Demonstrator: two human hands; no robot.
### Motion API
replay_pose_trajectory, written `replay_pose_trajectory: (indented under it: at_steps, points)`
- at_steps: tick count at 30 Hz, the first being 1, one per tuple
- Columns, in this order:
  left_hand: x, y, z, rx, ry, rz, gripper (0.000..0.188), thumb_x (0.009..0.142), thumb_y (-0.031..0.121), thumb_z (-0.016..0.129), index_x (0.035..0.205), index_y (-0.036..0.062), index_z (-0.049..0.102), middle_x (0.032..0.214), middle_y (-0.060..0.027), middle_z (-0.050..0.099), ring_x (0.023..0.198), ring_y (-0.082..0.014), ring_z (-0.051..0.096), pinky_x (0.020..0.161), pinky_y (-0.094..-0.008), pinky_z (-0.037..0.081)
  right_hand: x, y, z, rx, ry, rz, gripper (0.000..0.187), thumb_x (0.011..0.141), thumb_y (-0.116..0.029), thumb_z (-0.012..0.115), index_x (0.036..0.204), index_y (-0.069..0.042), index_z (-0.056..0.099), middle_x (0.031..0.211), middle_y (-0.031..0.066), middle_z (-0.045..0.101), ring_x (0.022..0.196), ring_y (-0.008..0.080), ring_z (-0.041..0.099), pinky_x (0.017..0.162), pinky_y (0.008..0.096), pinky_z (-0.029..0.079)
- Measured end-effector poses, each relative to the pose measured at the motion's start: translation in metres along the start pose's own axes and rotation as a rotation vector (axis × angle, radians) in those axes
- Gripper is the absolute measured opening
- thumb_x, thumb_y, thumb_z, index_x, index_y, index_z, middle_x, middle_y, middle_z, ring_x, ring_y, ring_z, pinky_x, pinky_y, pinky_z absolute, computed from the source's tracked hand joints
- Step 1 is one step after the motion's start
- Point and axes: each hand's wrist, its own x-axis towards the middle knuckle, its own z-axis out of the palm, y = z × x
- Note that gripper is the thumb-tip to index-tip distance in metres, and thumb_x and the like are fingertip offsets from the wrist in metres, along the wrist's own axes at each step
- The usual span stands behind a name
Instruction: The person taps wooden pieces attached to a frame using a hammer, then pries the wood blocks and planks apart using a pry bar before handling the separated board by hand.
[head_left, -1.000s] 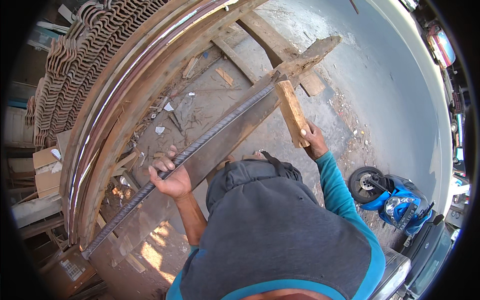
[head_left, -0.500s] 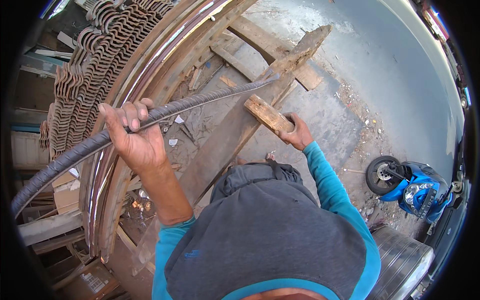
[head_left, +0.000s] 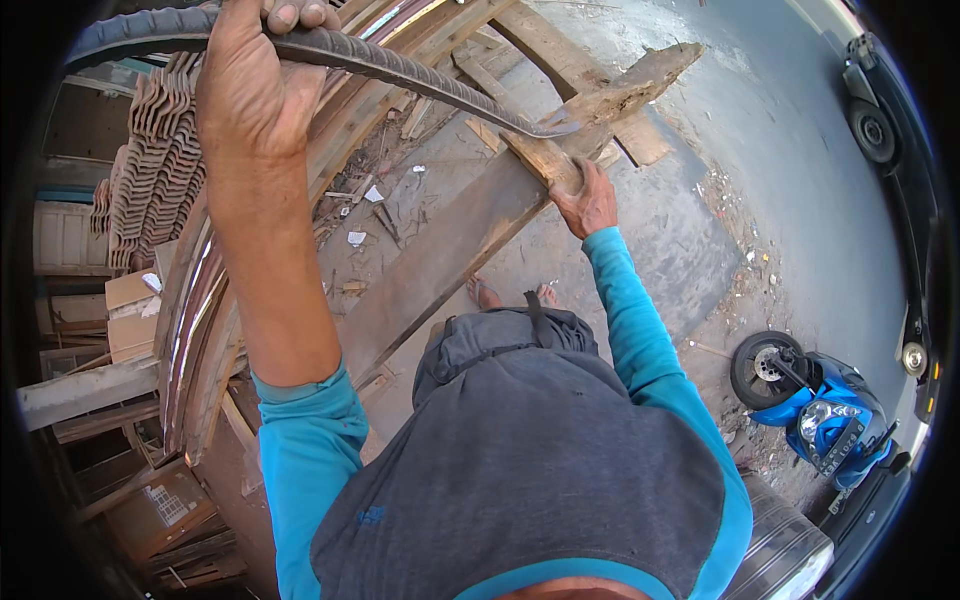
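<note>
My left hand [head_left: 262, 85] is closed around a ribbed dark steel pry bar [head_left: 400, 72], raised high at the upper left. The bar slants down to the right, its flattened tip at a long, weathered wooden plank [head_left: 430, 255]. My right hand [head_left: 588, 200] grips the near end of a short wood block [head_left: 538, 158]. The block lies over the plank, with its far end right at the bar's lower part; I cannot tell whether they touch. The plank's far end looks rough and broken.
Stacked clay roof tiles [head_left: 155, 165] and long curved-looking timbers [head_left: 225, 310] stand at left. Another board [head_left: 560, 55] lies crosswise beneath the plank's far end. A blue motorcycle [head_left: 835, 410] stands at right, near a dark vehicle [head_left: 895, 160]. Debris litters the ground by my feet.
My left hand has risen and moved forward, lifting the bar's held end to a steeper slant. My right hand has brought the wood block up to the bar near its tip.
</note>
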Motion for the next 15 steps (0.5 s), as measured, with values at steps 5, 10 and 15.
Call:
replay_pose_trajectory:
  at_steps: [5, 10, 15]
  points:
    - [-0.041, -0.014, -0.007, 0.064, 0.136, 0.112, 0.043, 0.091, 0.044, 0.072, 0.072, 0.0155, 0.046, 0.064, 0.0031, 0.042, 0.07, -0.0143, 0.048, 0.082, -0.0366, 0.046, -0.009, 0.004, -0.008, -0.233, 0.005, -0.073, 0.066, 0.079, -0.043, 0.075, 0.131, -0.008, 0.055, 0.117, 0.0189, 0.061, 0.112, 0.0391, 0.057, 0.096, 0.0488, 0.046]
    - [-0.087, -0.022, -0.042, 0.115, 0.061, 0.199, 0.044, 0.096, 0.049, 0.064, 0.075, 0.0146, 0.047, 0.066, 0.0022, 0.044, 0.071, -0.0149, 0.048, 0.088, -0.0401, 0.044, -0.004, -0.014, -0.018, -0.239, -0.027, -0.117, 0.068, 0.079, -0.045, 0.078, 0.13, -0.007, 0.056, 0.122, 0.019, 0.057, 0.113, 0.0387, 0.057, 0.096, 0.0489, 0.047]
    - [-0.108, -0.026, -0.058, 0.129, -0.087, 0.512, 0.049, 0.103, 0.055, 0.048, 0.072, 0.018, 0.042, 0.063, 0.0036, 0.043, 0.062, -0.0111, 0.046, 0.081, -0.0368, 0.044, 0.008, -0.019, -0.018, -0.259, -0.003, -0.116, 0.069, 0.076, -0.04, 0.082, 0.129, -0.005, 0.056, 0.124, 0.0199, 0.055, 0.115, 0.0382, 0.056, 0.097, 0.0482, 0.047]
